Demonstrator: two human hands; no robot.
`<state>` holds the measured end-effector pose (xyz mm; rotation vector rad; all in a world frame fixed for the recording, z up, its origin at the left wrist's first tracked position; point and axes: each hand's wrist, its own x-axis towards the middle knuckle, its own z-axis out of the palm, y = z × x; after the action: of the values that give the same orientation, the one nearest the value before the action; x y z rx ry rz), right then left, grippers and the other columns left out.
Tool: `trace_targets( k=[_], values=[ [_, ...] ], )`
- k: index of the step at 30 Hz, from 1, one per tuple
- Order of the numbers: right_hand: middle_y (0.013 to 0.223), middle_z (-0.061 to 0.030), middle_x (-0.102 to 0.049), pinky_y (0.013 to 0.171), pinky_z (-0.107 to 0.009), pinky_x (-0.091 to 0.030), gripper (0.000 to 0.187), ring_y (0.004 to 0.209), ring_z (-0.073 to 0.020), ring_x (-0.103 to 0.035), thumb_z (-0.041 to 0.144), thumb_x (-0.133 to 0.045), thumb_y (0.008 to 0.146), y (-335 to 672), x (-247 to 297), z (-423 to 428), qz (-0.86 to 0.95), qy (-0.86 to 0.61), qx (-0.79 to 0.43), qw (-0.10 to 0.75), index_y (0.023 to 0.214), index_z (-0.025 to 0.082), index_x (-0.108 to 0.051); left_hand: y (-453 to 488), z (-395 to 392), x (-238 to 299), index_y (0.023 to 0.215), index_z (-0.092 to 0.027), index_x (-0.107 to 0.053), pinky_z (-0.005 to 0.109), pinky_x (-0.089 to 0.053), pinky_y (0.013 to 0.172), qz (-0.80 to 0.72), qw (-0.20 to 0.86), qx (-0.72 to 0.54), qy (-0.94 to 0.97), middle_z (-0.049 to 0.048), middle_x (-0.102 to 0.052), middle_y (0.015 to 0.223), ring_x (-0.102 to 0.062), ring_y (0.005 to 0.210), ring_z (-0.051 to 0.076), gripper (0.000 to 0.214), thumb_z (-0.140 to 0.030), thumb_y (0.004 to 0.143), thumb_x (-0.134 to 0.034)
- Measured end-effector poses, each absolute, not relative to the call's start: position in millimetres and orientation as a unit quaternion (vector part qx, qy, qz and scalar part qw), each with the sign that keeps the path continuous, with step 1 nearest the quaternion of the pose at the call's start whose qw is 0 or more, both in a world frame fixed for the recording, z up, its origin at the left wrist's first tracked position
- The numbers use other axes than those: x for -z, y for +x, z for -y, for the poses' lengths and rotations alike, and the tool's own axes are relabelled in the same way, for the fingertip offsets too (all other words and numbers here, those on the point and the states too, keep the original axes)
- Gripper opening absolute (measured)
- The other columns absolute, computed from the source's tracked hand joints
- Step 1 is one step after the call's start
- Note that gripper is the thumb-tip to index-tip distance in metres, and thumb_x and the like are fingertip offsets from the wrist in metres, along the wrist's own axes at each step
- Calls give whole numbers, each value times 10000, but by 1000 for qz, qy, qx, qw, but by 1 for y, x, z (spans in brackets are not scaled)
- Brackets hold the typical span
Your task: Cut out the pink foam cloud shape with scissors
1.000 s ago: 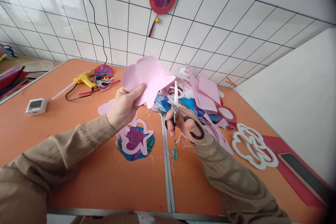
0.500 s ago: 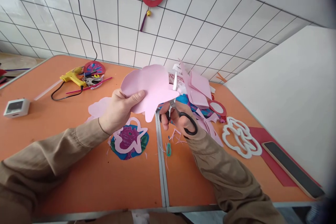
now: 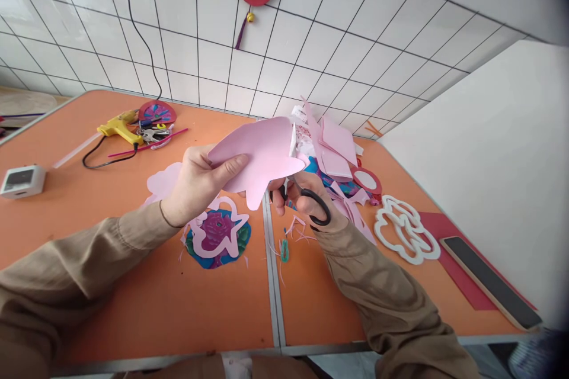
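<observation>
The left hand [image 3: 200,180] is pinching a pink sheet [image 3: 253,154], thumb on top, holding it up above the table [image 3: 169,320]. The right hand [image 3: 306,195] is gripping the scissors [image 3: 292,142] by their black handles, partly behind the sheet; the two hands are staying apart. One blade is showing by the notch above the sheet's right tip — the other is hiding, so how wide they are opening cannot be told.

Most of the outline seems to be done: the sheet is showing a curved edge and two pointed tips. Trimming around the notch looks to be what is going on. The middle is remaining solid, with no opening visible, whereas a finished-looking pink outline [image 3: 233,243] is lying on a round flowered cloth [image 3: 217,226]. A scalloped pink piece [image 3: 162,182] is lying beyond the left wrist, and thin trimmings [image 3: 297,228] are scattering below the scissors — signs of cutting already done.
</observation>
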<state>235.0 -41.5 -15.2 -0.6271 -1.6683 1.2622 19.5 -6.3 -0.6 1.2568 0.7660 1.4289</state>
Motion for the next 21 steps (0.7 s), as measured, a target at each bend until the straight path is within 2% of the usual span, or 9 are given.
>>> trace_targets(
  k=[4, 15, 21],
  values=[
    [688, -14, -586, 541, -295, -420, 472, 559, -134, -544, 603, -694, 810, 234, 16, 43, 671, -256, -515, 468, 977, 164, -654, 19, 11, -2, 796, -181, -779, 233, -473, 469, -315, 514, -587, 540, -8, -654, 613, -584, 524, 130, 163, -301, 709, -848],
    [676, -23, -584, 540, -321, -403, 475, 565, -158, -531, 624, -675, 810, 229, 19, 44, 667, -266, -497, 487, 973, 178, -649, 21, 14, 1, 789, -174, -781, 253, -488, 512, -322, 513, -587, 538, 1, -652, 611, -605, 573, 156, 220, -368, 706, -844],
    [675, -18, -581, 542, -311, -374, 437, 560, -148, -517, 597, -697, 802, 229, 22, 45, 662, -259, -505, 489, 953, 190, -646, 20, 17, -3, 743, -185, -768, 224, -436, 454, -324, 496, -575, 564, -15, -611, 570, -534, 506, 115, 186, -367, 746, -811]
  ],
)
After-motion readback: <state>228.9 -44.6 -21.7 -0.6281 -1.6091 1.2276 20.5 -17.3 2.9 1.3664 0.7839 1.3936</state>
